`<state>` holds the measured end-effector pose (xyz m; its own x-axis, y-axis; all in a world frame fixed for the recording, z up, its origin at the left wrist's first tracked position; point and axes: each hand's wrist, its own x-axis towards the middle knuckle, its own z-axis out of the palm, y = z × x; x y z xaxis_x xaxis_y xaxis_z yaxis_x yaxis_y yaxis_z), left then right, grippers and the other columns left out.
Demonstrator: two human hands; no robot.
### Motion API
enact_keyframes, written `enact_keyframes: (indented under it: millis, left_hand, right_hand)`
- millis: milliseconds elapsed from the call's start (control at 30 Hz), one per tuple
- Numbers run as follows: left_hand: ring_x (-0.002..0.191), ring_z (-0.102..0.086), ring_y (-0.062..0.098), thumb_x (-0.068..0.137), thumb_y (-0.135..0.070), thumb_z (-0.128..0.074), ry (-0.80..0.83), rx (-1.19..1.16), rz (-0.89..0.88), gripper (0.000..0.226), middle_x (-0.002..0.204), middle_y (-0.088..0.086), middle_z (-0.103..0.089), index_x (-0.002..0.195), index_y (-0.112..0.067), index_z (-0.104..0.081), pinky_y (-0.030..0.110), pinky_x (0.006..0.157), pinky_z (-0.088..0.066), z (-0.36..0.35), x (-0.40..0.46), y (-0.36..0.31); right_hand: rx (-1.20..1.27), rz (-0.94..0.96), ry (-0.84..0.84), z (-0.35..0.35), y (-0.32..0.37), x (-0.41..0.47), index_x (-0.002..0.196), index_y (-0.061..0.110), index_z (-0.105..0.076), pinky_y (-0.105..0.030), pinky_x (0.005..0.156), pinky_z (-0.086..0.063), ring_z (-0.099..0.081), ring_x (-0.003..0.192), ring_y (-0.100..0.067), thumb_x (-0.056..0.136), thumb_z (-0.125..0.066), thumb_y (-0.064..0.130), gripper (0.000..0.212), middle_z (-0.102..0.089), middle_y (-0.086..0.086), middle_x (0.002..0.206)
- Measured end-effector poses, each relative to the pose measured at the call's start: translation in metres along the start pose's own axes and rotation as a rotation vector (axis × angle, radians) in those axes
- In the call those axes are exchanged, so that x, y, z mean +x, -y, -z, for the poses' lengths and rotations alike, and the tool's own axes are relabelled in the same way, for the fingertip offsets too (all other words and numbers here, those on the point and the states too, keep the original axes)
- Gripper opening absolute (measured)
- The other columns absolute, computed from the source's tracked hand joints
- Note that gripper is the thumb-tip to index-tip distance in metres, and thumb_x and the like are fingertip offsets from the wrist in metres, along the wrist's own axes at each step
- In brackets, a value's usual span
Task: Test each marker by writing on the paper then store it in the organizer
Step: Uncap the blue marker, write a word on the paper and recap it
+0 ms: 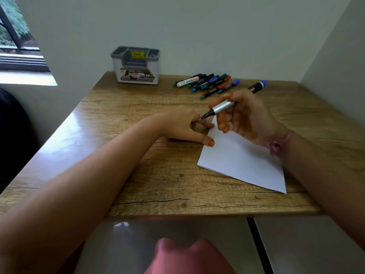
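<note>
the right hand [246,117] holds a silver-barrelled marker [223,107], its fingers [224,126] clenched round the barrel. the marker's long axis runs from lower left to upper right: the uncapped dark tip points down and left, poised just above the far corner of the white paper [243,161], and the blue cap end [263,84] sticks out past the hand toward the far right of the bench [138,175]. whether the tip touches the sheet cannot be told.

the left hand [189,125] lies flat on the bench at the paper's left edge, fingers released and spread, holding nothing, the thumb pressing on the sheet's edge. a ring shows on one finger, close beside the marker tip.

the paper lies skewed, one corner toward the near right edge of the bench.

at the far side, a loose heap of markers [207,83] lies mostly aligned lower left to upper right. the grey and white organizer [136,65] stands upright to their left, against the wall.
</note>
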<state>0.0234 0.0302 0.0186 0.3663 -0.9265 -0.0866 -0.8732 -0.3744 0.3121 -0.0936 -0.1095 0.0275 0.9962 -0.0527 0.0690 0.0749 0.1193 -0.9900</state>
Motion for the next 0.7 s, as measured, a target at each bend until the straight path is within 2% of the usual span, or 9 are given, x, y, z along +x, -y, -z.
enact_keyframes:
  millis: [100,133,167,267,367,433,500,567,700]
  left_hand:
    - [0.059,-0.038,0.009,0.083,-0.048,-0.059,-0.001,0.027,-0.050,0.021,0.065,-0.004,-0.044,0.074,-0.037,-0.044,0.025,0.055,-0.029,0.001,-0.001,-0.001]
    - [0.058,-0.037,0.008,0.085,-0.045,-0.058,0.000,0.029,-0.059,0.012,0.065,-0.005,-0.042,0.083,-0.038,-0.048,0.025,0.054,-0.027,0.001,-0.001,0.000]
    - [0.059,-0.037,0.006,0.086,-0.046,-0.056,-0.002,0.029,-0.067,0.016,0.066,-0.006,-0.041,0.100,-0.040,-0.052,0.024,0.054,-0.026,0.002,-0.001,0.001]
    - [0.060,-0.038,0.008,0.076,-0.062,-0.054,0.044,0.055,-0.064,0.060,0.067,-0.005,-0.041,0.131,-0.039,-0.045,0.026,0.056,-0.027,0.002,0.000,0.005]
    - [0.061,-0.038,0.008,0.060,-0.073,-0.050,0.083,0.059,-0.061,0.079,0.067,-0.006,-0.040,0.132,-0.041,-0.042,0.026,0.057,-0.026,0.004,0.000,0.004]
    - [0.062,-0.038,0.005,0.064,-0.069,-0.057,0.099,0.023,-0.045,0.058,0.069,-0.010,-0.041,0.118,-0.047,-0.046,0.025,0.056,-0.025,0.004,-0.002,0.001]
    - [0.061,-0.037,0.006,0.070,-0.059,-0.064,0.081,-0.035,-0.026,0.025,0.068,-0.008,-0.042,0.082,-0.046,-0.046,0.025,0.056,-0.026,0.004,-0.003,-0.001]
    - [0.059,-0.036,0.008,0.074,-0.051,-0.068,0.066,-0.045,-0.019,0.034,0.067,-0.005,-0.043,0.066,-0.039,-0.037,0.026,0.055,-0.027,0.003,-0.004,-0.001]
    - [0.058,-0.035,0.009,0.076,-0.046,-0.069,0.048,-0.023,-0.003,0.039,0.066,-0.005,-0.042,0.063,-0.037,-0.033,0.026,0.055,-0.028,0.004,-0.004,-0.001]
  right_hand:
    - [-0.122,-0.036,0.187,0.001,-0.008,-0.016,0.090,0.006,-0.063,-0.022,0.049,-0.051,-0.061,0.054,-0.013,0.082,-0.052,0.012,0.016,-0.065,-0.003,0.064]
    - [-0.152,-0.029,0.237,0.001,-0.013,-0.020,0.090,0.007,-0.063,-0.022,0.049,-0.051,-0.061,0.054,-0.012,0.079,-0.058,0.009,0.013,-0.065,-0.003,0.065]
    - [-0.181,-0.013,0.286,0.002,-0.019,-0.023,0.092,0.008,-0.064,-0.021,0.049,-0.051,-0.060,0.054,-0.011,0.076,-0.065,0.008,0.016,-0.064,-0.005,0.067]
    - [-0.234,0.039,0.322,0.005,-0.030,-0.022,0.089,0.015,-0.070,-0.020,0.048,-0.050,-0.057,0.051,-0.011,0.070,-0.070,0.012,0.020,-0.056,-0.028,0.073]
    - [-0.236,0.049,0.228,0.005,-0.030,-0.020,0.077,0.019,-0.070,-0.019,0.042,-0.044,-0.052,0.044,-0.012,0.070,-0.064,0.018,0.010,-0.053,-0.022,0.064]
    - [-0.296,0.072,0.202,0.004,-0.026,-0.018,0.073,0.020,-0.068,-0.019,0.042,-0.042,-0.050,0.044,-0.012,0.069,-0.062,0.022,0.008,-0.051,-0.018,0.064]
    - [-0.349,0.091,0.191,0.002,-0.022,-0.014,0.075,0.016,-0.065,-0.020,0.043,-0.042,-0.050,0.044,-0.012,0.069,-0.060,0.023,0.010,-0.052,-0.019,0.064]
    - [-0.407,0.114,0.200,-0.002,-0.022,-0.010,0.078,0.009,-0.061,-0.019,0.045,-0.043,-0.052,0.046,-0.012,0.070,-0.060,0.022,0.015,-0.055,-0.026,0.065]
    - [-0.507,0.164,0.205,-0.006,-0.033,-0.009,0.078,0.004,-0.060,-0.017,0.048,-0.046,-0.053,0.049,-0.010,0.070,-0.062,0.021,0.019,-0.055,-0.037,0.070]
